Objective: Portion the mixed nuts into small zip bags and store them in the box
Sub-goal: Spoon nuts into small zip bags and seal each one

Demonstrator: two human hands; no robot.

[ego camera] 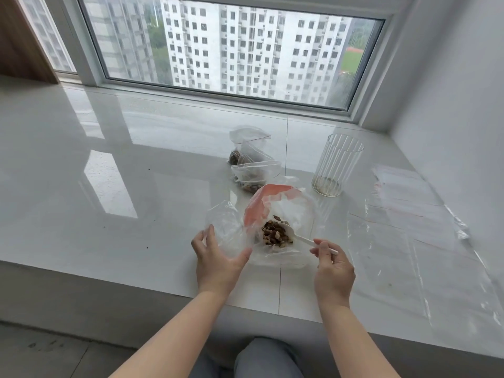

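Nuts [276,233] are lying in the big bag [283,214]; right hand [331,264] is pinching a spoon [300,237] over them; left hand [218,255] is gripping a small bag [225,227] beside it.

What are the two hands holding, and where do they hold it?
The right hand pinches the white spoon near its handle end. The left hand holds a small clear bag by its side.
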